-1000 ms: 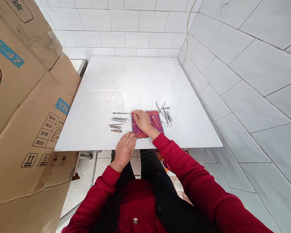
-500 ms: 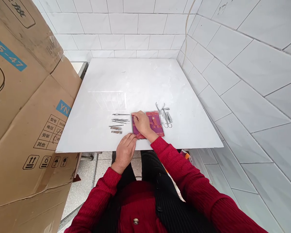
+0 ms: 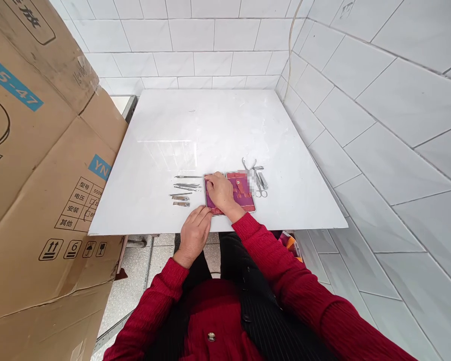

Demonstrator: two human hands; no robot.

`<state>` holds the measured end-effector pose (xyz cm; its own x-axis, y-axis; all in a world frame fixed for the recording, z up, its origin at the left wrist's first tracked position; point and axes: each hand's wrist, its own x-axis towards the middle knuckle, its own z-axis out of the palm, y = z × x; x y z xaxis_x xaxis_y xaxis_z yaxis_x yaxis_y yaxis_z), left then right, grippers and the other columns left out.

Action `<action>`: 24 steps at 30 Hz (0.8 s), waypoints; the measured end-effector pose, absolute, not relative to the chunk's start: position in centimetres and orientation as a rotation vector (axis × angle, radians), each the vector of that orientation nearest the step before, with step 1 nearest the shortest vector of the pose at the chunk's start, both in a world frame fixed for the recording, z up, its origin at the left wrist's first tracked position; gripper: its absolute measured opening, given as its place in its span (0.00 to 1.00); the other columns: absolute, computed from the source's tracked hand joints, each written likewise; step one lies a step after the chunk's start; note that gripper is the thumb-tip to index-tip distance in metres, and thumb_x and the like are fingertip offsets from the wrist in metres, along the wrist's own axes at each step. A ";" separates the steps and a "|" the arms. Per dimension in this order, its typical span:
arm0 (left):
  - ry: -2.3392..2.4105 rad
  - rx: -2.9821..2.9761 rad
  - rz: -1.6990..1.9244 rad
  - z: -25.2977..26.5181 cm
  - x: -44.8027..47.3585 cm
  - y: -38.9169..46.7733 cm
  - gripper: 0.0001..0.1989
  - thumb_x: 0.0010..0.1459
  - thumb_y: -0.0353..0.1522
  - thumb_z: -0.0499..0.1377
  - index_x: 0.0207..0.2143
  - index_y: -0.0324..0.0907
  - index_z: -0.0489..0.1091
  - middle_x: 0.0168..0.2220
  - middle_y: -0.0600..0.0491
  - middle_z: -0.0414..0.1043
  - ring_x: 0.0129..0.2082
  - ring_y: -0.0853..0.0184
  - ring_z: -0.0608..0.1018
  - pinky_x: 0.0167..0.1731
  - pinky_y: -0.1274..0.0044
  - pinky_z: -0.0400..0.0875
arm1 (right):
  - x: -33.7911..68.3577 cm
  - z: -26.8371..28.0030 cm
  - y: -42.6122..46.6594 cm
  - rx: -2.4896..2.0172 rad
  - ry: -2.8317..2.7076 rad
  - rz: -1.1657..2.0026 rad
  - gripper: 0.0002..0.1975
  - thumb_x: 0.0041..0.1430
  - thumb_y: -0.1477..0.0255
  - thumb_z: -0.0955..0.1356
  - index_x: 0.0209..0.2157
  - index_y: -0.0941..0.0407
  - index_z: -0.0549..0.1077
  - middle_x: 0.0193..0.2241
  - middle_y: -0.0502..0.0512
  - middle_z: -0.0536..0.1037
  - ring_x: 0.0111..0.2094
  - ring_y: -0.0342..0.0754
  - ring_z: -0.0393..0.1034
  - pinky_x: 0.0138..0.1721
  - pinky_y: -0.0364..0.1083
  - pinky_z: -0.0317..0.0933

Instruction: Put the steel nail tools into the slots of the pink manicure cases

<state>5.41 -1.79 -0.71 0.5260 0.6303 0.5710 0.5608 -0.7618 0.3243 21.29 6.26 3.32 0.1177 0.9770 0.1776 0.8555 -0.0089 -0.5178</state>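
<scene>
An open manicure case (image 3: 247, 205) with a red and purple lining and a metal rim lies near the table's front edge. My left hand (image 3: 194, 231) holds its front left corner, fingers pressed together there. Across the left panel lies my right hand (image 3: 221, 193), its fingers closed at the upper left of the lining; whatever they hold is hidden. Left of the case are several thin metal tools (image 3: 187, 186) and two nail clippers (image 3: 180, 204). Scissors (image 3: 261, 192), another nail clipper (image 3: 262, 180) and cuticle nippers (image 3: 249, 164) lie to its right, partly blurred by a pixelated patch.
The white table (image 3: 165, 120) reaches back to a tiled wall (image 3: 188, 35). A large cardboard box (image 3: 52, 165) stands close on the left. Tiles line the right side (image 3: 379, 125), and a pale cable (image 3: 290, 55) hangs in the corner. Colourful items (image 3: 291, 244) sit below the table's front edge.
The view has shifted very slightly. Both hands keep their places on the case, and the tools lie as before.
</scene>
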 end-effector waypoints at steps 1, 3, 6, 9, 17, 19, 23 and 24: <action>1.043 2.654 1.058 -0.7 5.4 -1.8 0.17 0.70 0.27 0.49 0.56 0.43 0.71 0.54 0.45 0.77 0.60 0.58 0.75 0.59 0.60 0.74 | 21.3 3.3 6.3 -1.899 -1.767 0.318 0.19 0.69 0.76 0.60 0.51 0.55 0.79 0.46 0.60 0.77 0.45 0.53 0.71 0.42 0.49 0.64; 1.051 2.653 1.059 -0.7 5.4 -1.8 0.17 0.70 0.26 0.49 0.55 0.42 0.71 0.54 0.45 0.77 0.60 0.58 0.75 0.59 0.60 0.74 | 21.3 3.3 6.3 -1.893 -1.757 0.314 0.18 0.68 0.76 0.60 0.50 0.55 0.80 0.45 0.59 0.77 0.45 0.53 0.71 0.42 0.48 0.64; 1.062 2.657 1.059 -0.6 5.4 -1.9 0.16 0.70 0.26 0.50 0.54 0.42 0.72 0.54 0.46 0.77 0.59 0.59 0.75 0.59 0.61 0.74 | 21.3 3.2 6.3 -1.872 -1.744 0.296 0.18 0.67 0.77 0.61 0.48 0.54 0.80 0.43 0.59 0.78 0.43 0.52 0.71 0.41 0.48 0.64; 1.069 2.662 1.055 -0.5 5.5 -2.0 0.15 0.70 0.26 0.50 0.53 0.42 0.72 0.54 0.46 0.77 0.59 0.59 0.75 0.59 0.61 0.74 | 21.2 3.1 6.2 -1.868 -1.739 0.272 0.18 0.67 0.77 0.61 0.47 0.55 0.81 0.42 0.59 0.78 0.41 0.52 0.71 0.40 0.48 0.64; 1.075 2.686 1.066 -0.5 5.5 -2.1 0.15 0.70 0.25 0.50 0.53 0.41 0.72 0.54 0.47 0.77 0.59 0.58 0.76 0.58 0.61 0.74 | 21.3 2.8 6.2 -1.827 -1.763 0.262 0.18 0.67 0.78 0.60 0.44 0.56 0.82 0.41 0.60 0.79 0.43 0.53 0.71 0.42 0.49 0.64; 1.079 2.696 1.068 -0.6 5.5 -2.1 0.15 0.70 0.25 0.50 0.53 0.41 0.72 0.53 0.47 0.78 0.59 0.58 0.76 0.58 0.61 0.74 | 21.3 2.8 6.2 -1.833 -1.762 0.261 0.18 0.67 0.78 0.61 0.45 0.57 0.82 0.42 0.60 0.79 0.43 0.53 0.71 0.43 0.48 0.64; 1.072 2.714 1.093 -0.6 5.6 -2.1 0.14 0.69 0.24 0.52 0.52 0.40 0.72 0.53 0.47 0.78 0.59 0.58 0.76 0.58 0.62 0.74 | 21.3 2.9 6.2 -1.841 -1.755 0.257 0.17 0.67 0.77 0.61 0.46 0.57 0.81 0.42 0.61 0.79 0.43 0.53 0.71 0.42 0.48 0.63; 1.071 2.715 1.093 -0.6 5.6 -2.1 0.14 0.69 0.24 0.52 0.52 0.40 0.72 0.53 0.47 0.78 0.59 0.58 0.76 0.58 0.62 0.74 | 21.3 2.9 6.1 -1.846 -1.753 0.258 0.17 0.67 0.77 0.61 0.46 0.57 0.81 0.42 0.60 0.79 0.42 0.53 0.71 0.42 0.48 0.63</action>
<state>5.57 -2.11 -0.60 0.5182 0.6074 0.6021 0.5896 -0.7637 0.2630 21.28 6.14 2.88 0.1202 0.9625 0.2431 0.8514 0.0260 -0.5239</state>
